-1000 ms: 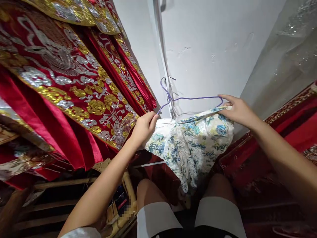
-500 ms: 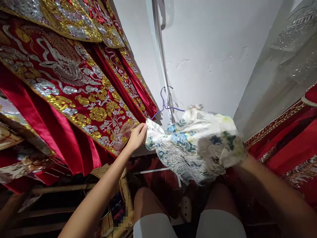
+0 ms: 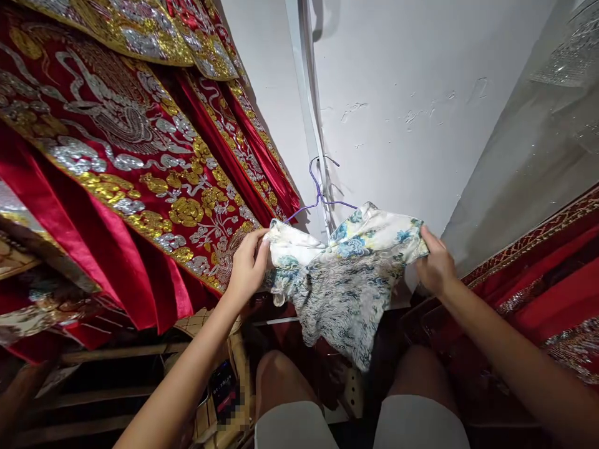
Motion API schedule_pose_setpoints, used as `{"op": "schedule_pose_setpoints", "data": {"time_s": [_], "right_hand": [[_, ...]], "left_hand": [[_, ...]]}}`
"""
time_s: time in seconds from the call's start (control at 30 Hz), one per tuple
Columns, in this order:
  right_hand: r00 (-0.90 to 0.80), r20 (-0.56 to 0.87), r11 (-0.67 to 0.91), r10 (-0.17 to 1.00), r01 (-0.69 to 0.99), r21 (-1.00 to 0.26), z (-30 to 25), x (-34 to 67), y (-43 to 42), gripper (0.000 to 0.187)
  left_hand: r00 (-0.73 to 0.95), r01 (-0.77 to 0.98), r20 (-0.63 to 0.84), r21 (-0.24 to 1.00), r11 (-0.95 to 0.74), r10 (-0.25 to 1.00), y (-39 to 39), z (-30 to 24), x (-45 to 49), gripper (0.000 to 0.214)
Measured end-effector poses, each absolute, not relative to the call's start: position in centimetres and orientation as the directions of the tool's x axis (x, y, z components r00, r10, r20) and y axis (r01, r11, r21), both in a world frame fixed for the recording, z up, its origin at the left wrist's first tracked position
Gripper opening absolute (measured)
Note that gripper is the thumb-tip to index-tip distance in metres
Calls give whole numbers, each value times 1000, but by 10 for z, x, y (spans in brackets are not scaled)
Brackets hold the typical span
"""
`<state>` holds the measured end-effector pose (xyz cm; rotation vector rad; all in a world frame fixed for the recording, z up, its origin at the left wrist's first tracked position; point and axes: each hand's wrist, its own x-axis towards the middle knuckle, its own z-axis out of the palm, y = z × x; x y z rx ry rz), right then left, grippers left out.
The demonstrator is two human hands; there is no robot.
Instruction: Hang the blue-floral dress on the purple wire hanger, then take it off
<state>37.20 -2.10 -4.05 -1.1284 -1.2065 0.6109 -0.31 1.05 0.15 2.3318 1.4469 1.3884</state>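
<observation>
A white floral blouse (image 3: 346,293) with blue and yellow flowers and a gathered, crinkled body hangs from a purple wire hanger (image 3: 319,193). The hanger's hook is at a white metal strip (image 3: 304,93) on the wall. My left hand (image 3: 247,263) pinches the blouse's left upper edge between thumb and fingers. At the opposite side my right hand (image 3: 435,260) grips the right upper edge, so the top is spread between both hands. The blouse covers most of the hanger's arms.
Red cloth with gold and silver sequins (image 3: 182,212) hangs close on the left. More red trimmed fabric (image 3: 538,274) is on the right, beside clear plastic sheeting (image 3: 528,137). A phone (image 3: 224,390) lies on a bamboo seat (image 3: 241,349) at lower left.
My right hand has come out from behind the cloth and now holds its right edge. The blouse, blurred and bunched before, is spread flatter across the hanger.
</observation>
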Motion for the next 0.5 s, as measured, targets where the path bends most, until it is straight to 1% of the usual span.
{"op": "schedule_pose_setpoints", "data": {"time_s": [0.07, 0.13, 0.17, 0.2, 0.23, 0.27, 0.3, 0.33, 0.37, 0.4, 0.43, 0.47, 0.5], "right_hand": [[412, 386, 365, 825, 132, -922, -24, 378, -14, 52], [492, 387, 390, 780, 102, -915, 1, 375, -14, 48], [479, 418, 416, 772, 117, -902, 14, 368, -18, 47], [419, 459, 439, 783, 148, -886, 26, 358, -26, 46], [330, 498, 460, 802, 190, -867, 36, 346, -38, 45], [181, 545, 503, 818, 235, -832, 43, 331, -54, 45], [-10, 588, 569, 808, 266, -778, 46, 317, -71, 45], [-249, 594, 644, 765, 270, -716, 46, 302, -89, 46], [-479, 584, 735, 655, 229, -638, 43, 290, -104, 50], [-665, 552, 816, 503, 157, -556, 38, 280, -117, 54], [-776, 495, 858, 391, 112, -502, 32, 274, -125, 54], [-833, 450, 884, 322, 94, -458, 25, 270, -128, 52], [-846, 424, 896, 322, 128, -426, 17, 270, -127, 48]], "left_hand": [[130, 701, 677, 454, -550, 725, 13, 9, 4, 33], [109, 689, 679, 475, -547, 726, 18, 19, 11, 32], [99, 676, 674, 494, -547, 732, 21, 22, 15, 32], [91, 662, 667, 513, -545, 739, 24, 25, 18, 33], [83, 649, 662, 531, -544, 745, 27, 24, 21, 33], [68, 631, 660, 552, -545, 748, 30, 22, 24, 32], [41, 604, 662, 580, -547, 748, 32, 17, 25, 32], [-15, 555, 665, 626, -547, 747, 34, 10, 27, 33], [-96, 489, 663, 681, -545, 743, 36, 2, 27, 35], [-186, 417, 651, 731, -541, 736, 38, -7, 27, 40], [-270, 334, 623, 775, -536, 734, 38, -16, 28, 46], [-334, 240, 579, 815, -527, 743, 38, -23, 28, 52], [-366, 137, 525, 847, -513, 769, 37, -28, 29, 55]]}}
